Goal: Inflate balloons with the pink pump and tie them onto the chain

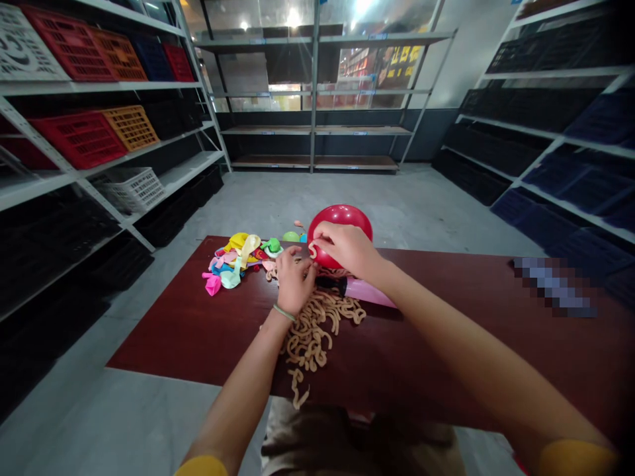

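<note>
An inflated red balloon (pixel 347 218) stands at the far edge of the table, partly behind my right hand (pixel 344 248). That hand pinches a small tan curly strip (pixel 313 251) between thumb and fingers. Close by on the left, my left hand (pixel 294 277) has its fingers bent and closed near the balloon's lower side; what they hold is hidden. Many similar tan curly strips (pixel 310 334) lie in a loose pile under and in front of both hands. A pink and black balloon pump (pixel 364 291) rests across the pile, partly covered by my right forearm.
Several deflated coloured balloons (pixel 231 261) lie heaped at the left of the dark red table (pixel 188 337). A blurred flat object (pixel 553 287) sits at the right. Shelves with plastic crates (pixel 82 135) line the left side; more racks (pixel 546 132) stand right and behind.
</note>
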The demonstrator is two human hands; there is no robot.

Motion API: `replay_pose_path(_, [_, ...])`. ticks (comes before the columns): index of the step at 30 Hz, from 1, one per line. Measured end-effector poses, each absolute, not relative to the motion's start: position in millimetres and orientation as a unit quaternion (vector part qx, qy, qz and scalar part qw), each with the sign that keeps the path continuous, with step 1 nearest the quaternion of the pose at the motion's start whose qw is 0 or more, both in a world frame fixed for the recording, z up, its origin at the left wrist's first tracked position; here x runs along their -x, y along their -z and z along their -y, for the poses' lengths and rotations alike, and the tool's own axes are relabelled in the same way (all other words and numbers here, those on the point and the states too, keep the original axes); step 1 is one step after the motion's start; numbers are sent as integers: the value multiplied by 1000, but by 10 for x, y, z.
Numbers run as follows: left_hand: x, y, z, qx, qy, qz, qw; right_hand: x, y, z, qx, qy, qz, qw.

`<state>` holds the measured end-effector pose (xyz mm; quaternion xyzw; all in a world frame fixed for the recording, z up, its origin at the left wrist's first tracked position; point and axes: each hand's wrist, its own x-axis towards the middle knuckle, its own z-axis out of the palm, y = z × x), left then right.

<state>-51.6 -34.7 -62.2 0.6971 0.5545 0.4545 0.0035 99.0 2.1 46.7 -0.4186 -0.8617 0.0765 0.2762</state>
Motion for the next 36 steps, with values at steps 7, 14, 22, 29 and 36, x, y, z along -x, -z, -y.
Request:
replay_pose_path(7, [594, 528, 316, -635, -527, -553, 112, -1109, -299, 122, 384, -178, 830, 364])
replay_pose_path(14, [690, 615, 220, -557, -555, -563, 253, -1160, -65, 164, 332, -219, 850, 346])
replay_pose_path(22, [696, 587, 220, -523, -555, -575, 296, -967, 383, -21, 375, -83, 862, 330])
replay_pose_path(29, [707, 583, 225, -524, -543, -584, 299, -766, 556, -118, 393, -144, 842, 342])
replay_pose_path(36, [738, 681, 135, -446, -598, -561, 358, -932, 293, -43, 329, -117, 840, 416])
